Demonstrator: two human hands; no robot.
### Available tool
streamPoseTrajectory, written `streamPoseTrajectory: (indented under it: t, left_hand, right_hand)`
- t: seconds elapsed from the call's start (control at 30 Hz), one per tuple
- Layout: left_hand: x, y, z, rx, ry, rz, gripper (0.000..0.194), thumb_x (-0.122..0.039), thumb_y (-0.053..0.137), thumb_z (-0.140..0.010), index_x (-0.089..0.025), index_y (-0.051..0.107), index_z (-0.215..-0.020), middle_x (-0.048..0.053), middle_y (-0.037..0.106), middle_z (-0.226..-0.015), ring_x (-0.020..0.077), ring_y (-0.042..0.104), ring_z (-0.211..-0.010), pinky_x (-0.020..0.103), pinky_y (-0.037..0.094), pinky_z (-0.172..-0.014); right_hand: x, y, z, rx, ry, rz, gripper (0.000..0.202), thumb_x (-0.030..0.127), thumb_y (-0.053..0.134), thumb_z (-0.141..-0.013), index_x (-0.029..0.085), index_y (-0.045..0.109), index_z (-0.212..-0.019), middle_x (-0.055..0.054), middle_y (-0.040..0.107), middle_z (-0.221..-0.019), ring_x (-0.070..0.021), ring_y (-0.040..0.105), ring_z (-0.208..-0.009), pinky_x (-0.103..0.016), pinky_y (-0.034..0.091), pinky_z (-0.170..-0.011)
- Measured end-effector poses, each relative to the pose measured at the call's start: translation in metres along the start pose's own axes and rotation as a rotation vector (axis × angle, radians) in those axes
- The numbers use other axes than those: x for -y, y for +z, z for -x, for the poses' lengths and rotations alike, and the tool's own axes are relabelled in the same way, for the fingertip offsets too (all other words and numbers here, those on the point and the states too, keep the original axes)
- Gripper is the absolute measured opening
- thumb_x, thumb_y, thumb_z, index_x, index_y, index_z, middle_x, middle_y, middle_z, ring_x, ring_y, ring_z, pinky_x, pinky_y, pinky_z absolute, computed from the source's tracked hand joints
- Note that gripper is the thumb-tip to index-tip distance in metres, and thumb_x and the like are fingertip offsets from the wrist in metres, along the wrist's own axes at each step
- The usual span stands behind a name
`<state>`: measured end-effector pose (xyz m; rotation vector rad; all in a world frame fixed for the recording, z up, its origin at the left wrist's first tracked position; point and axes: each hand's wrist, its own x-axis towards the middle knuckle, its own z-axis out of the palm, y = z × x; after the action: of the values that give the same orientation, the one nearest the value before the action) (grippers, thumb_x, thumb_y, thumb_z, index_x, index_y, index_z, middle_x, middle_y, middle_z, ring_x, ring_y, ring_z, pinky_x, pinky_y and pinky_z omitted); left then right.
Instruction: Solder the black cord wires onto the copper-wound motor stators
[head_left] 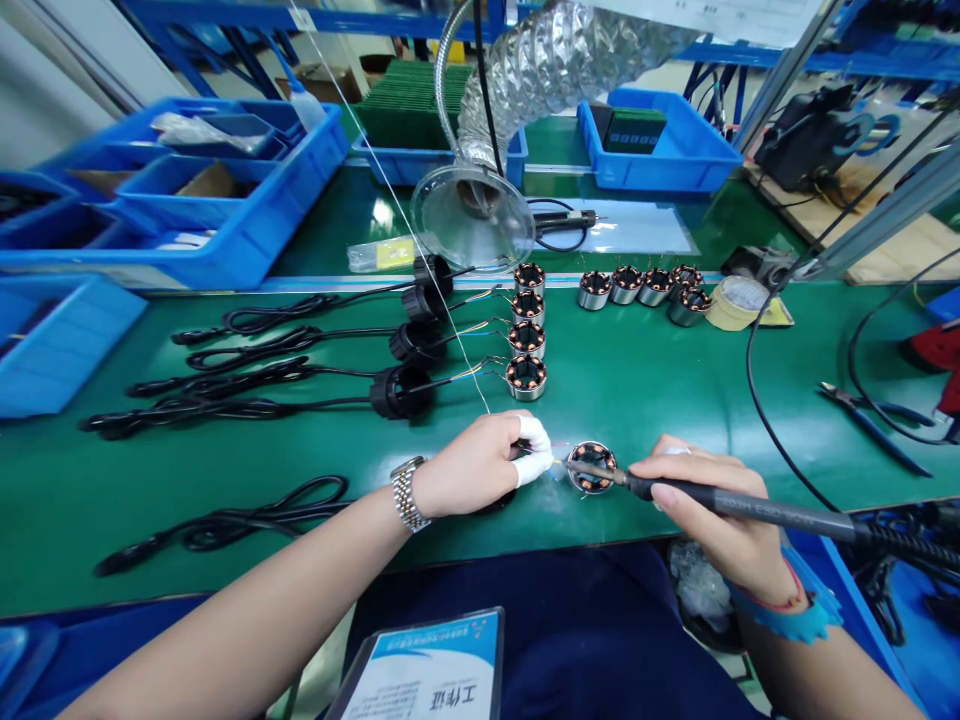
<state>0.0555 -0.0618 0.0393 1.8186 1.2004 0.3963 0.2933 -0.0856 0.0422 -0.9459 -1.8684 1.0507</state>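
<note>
My left hand [487,462], with white covers on two fingertips, is closed in a pinch on thin wires just left of a round motor stator [592,468]. The stator lies on the green table near its front edge. My right hand [712,505] grips a black soldering iron [780,512], whose tip reaches over the stator toward the wires. A thin solder strand [442,300] runs down to my left fingers. Beyond my left hand, several stators [526,340] stand in a column, wired to black caps [401,391] with cables.
More stators [625,285] stand near a tape roll [737,302]. Behind them is a fume funnel [474,220] on a foil duct. Blue bins [292,200] line the back left. Pliers [874,425] lie at right; a coiled cable [225,525] lies front left.
</note>
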Motion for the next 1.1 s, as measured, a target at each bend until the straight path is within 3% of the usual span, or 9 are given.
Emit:
streamPoseTrajectory:
  t: [1.1]
  left_hand:
    - [0.0, 0.0006, -0.0021, 0.003, -0.009, 0.012, 0.01, -0.018, 0.05, -0.074, -0.015, 0.054, -0.066, -0.001, 0.054, -0.074, 0.0084, 0.047, -0.06, 0.02, 0.036, -0.058]
  right_hand:
    - [-0.0008, -0.0023, 0.0, 0.005, -0.027, 0.028, 0.022, 0.011, 0.055, -0.075, 0.019, 0.065, -0.093, -0.004, 0.06, -0.071, -0.015, 0.052, -0.066, -0.03, 0.042, -0.058]
